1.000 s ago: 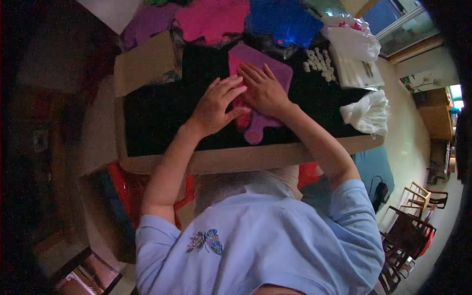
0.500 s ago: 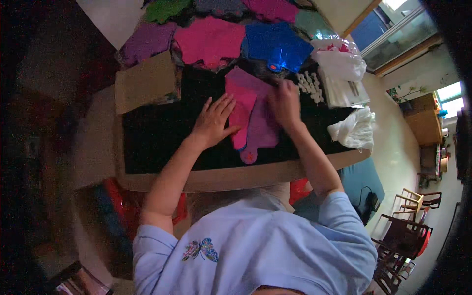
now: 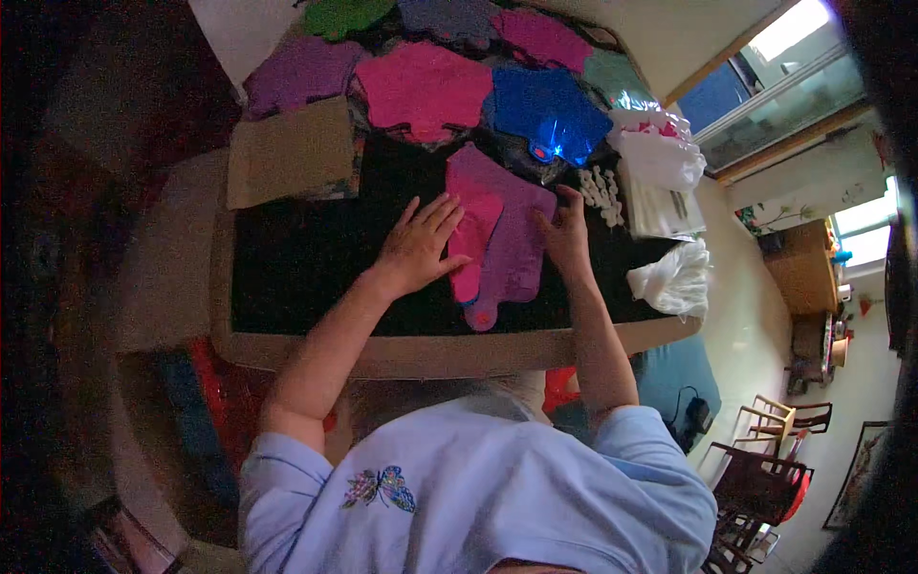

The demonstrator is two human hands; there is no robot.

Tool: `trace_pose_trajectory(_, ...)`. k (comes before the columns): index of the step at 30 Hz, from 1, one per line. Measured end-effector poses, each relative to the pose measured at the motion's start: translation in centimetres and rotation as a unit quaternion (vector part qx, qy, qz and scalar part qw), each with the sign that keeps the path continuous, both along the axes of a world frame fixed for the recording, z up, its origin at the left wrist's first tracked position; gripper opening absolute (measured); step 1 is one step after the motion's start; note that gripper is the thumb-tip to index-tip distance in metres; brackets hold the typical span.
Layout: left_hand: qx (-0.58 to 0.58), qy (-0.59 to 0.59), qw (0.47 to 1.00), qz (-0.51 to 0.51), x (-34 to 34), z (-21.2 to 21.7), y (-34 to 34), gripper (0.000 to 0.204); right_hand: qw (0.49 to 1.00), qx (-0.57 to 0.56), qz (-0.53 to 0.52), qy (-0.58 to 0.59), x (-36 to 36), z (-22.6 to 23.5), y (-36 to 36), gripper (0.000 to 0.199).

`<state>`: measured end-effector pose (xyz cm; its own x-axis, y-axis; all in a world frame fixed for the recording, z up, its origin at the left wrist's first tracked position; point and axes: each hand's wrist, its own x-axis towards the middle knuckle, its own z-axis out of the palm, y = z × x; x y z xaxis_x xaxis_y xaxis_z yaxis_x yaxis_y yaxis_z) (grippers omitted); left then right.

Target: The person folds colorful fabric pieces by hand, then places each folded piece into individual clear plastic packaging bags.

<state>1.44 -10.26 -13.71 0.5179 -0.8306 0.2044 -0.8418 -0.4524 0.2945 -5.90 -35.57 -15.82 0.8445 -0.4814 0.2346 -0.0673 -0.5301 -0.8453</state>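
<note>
A folded knitted-looking piece lies on the black tabletop, with a bright pink panel (image 3: 476,230) over a purple panel (image 3: 516,239). At its near end a rounded purple tab (image 3: 480,317) carries a small red mark. My left hand (image 3: 421,244) rests flat on the pink panel's left edge, fingers spread and thumb out. Beside the purple panel's right edge is my right hand (image 3: 568,237), its fingers bent and apart from the thumb. The thumb tip touches the purple edge; the undersides of the fingers are hidden.
Stacks of coloured pieces line the back: purple (image 3: 306,75), pink (image 3: 426,91) and blue (image 3: 540,100). A brown cardboard piece (image 3: 290,153) lies left. At right are small white pieces (image 3: 601,196), plastic bags (image 3: 660,158) and a white yarn bundle (image 3: 672,277).
My right hand has moved from the upper right of the purple panel down along its right edge, with its thumb now apart from the fingers. My left hand stays on the pink panel.
</note>
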Motion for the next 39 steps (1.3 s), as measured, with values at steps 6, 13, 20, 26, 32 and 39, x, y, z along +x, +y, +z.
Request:
trace_pose_trajectory(6,0.025,-0.026,0.999,0.009,-0.3,0.8,0.4,0.074,0.986,-0.086,0.09,0.115,2.5,6.2,8.3,0.046)
trace_pose_trajectory(13,0.015,-0.013,1.0,0.013,-0.3,0.5,0.4,0.07,0.946,-0.02,0.288,0.149,4.4,3.6,6.8,0.044)
trace_pose_trajectory(20,0.04,-0.007,0.999,0.008,-0.5,0.8,0.3,0.066,0.85,-0.266,0.455,-0.011,10.5,5.5,4.0,0.022)
trace_pose_trajectory(26,0.019,-0.003,1.0,-0.009,-0.5,1.2,0.4,0.058,0.847,-0.255,0.44,0.154,12.0,4.3,3.3,0.02)
trace_pose_trajectory(32,0.074,-0.025,0.997,-0.011,-0.4,0.6,0.6,0.055,0.859,-0.321,0.394,0.056,9.6,4.8,4.5,0.025)
trace_pose_trajectory(39,0.034,-0.016,0.999,-0.023,-0.4,0.7,0.3,0.051,0.921,-0.337,0.197,-0.004,1.0,2.1,6.9,0.043)
